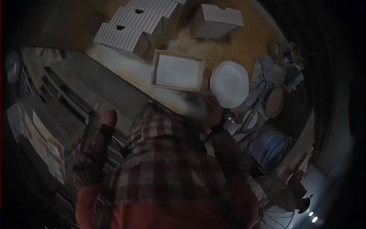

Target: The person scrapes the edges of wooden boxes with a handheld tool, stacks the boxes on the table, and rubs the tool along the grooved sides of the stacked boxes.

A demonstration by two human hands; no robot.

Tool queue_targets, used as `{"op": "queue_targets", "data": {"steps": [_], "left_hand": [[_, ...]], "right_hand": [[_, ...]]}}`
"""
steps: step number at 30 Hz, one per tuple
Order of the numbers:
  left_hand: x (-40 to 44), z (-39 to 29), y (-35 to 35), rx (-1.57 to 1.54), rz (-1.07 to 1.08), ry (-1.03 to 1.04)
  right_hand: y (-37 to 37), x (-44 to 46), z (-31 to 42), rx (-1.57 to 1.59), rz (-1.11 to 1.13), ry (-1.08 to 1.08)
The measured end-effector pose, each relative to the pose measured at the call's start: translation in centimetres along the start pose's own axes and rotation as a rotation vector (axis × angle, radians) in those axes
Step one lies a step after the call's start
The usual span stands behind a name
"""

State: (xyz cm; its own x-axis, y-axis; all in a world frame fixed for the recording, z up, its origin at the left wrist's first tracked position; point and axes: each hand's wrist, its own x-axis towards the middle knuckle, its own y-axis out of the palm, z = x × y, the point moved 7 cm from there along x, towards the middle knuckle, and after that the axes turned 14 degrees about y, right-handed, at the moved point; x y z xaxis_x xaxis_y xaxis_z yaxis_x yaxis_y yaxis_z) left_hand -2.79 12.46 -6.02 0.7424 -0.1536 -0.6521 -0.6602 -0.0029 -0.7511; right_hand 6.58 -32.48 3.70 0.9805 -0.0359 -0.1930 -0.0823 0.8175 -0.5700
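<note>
My left hand (108, 118) is closed in a fist over the left side, beyond the table's near edge; whatever it may hold is hidden. In dim light, my right hand (212, 110) is at the near table edge, just below a round white dish (229, 84). Its fingers are too dark and blurred to read, and I cannot tell whether it touches the dish. Left of the dish lies a shallow wooden tray (202, 74) with a white inside.
White ribbed boxes (122, 37) stand at the back left, and another ribbed box (217, 23) at the back. Crumpled paper (263, 72), a brown round dish (273, 102) and a bluish tub (270, 149) crowd the right. A perforated box (57, 122) is at far left; a wire fan guard (276, 217) is lower right.
</note>
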Motion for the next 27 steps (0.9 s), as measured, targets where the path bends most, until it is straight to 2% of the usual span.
{"op": "queue_targets", "data": {"steps": [2,3,5,6,8,9,11,12,14,16,18,19,22,24,25,26,27], "left_hand": [[2.5,-3.4,-2.5,-0.043,-0.239,0.222],[3.3,-3.6,-2.7,-0.048,-0.241,0.217],[4.3,-5.6,-2.3,-0.374,0.008,0.422],[3.7,-5.1,-3.0,-0.39,0.208,0.357],[4.0,-0.9,0.4,-0.276,0.385,0.351],[4.7,2.3,3.1,-0.001,0.384,0.394],[4.2,2.6,-1.9,-0.095,0.31,0.215],[4.4,1.1,-4.8,-0.108,0.168,0.191],[4.7,-3.0,-9.0,-0.387,-0.019,0.256],[5.1,-9.1,-13.4,-0.527,-0.117,0.377],[5.6,-13.0,-14.6,-0.55,-0.516,0.728],[5.3,-15.1,-15.6,-0.451,-0.584,0.77],[5.2,-20.5,-17.8,-0.308,-0.771,0.872],[5.8,-22.5,-17.3,-0.385,-0.785,0.854],[5.9,-23.1,-16.9,-0.404,-0.814,0.839],[6.3,-23.8,-16.3,-0.441,-0.758,0.842],[7.4,-24.2,-13.9,-0.472,-0.812,0.833]], "right_hand": [[-0.1,0.1,1.3,-0.111,0.047,-0.084],[-0.1,0.1,1.5,-0.115,0.051,-0.089],[0.2,0.1,1.1,-0.201,0.087,-0.051],[0.6,0.0,0.7,-0.231,0.052,-0.152],[0.6,0.0,0.4,-0.235,0.043,-0.192],[0.6,-0.2,0.5,-0.24,0.031,-0.233],[1.0,-0.1,0.2,-0.301,0.052,-0.219],[1.5,-0.1,0.0,-0.363,0.072,-0.208],[1.5,0.0,0.3,-0.427,0.035,-0.268],[1.5,0.0,0.0,-0.38,0.061,-0.214],[1.5,-0.2,-0.5,-0.356,0.089,-0.246],[1.6,-0.6,-0.6,-0.327,0.115,-0.28],[1.0,0.5,1.2,-0.298,0.166,-0.208],[1.0,1.2,1.0,-0.28,0.195,-0.188],[1.3,0.9,0.7,-0.323,0.221,-0.217],[1.4,0.4,0.1,-0.366,0.251,-0.245],[1.7,0.1,-0.1,-0.424,0.323,-0.312]]}}
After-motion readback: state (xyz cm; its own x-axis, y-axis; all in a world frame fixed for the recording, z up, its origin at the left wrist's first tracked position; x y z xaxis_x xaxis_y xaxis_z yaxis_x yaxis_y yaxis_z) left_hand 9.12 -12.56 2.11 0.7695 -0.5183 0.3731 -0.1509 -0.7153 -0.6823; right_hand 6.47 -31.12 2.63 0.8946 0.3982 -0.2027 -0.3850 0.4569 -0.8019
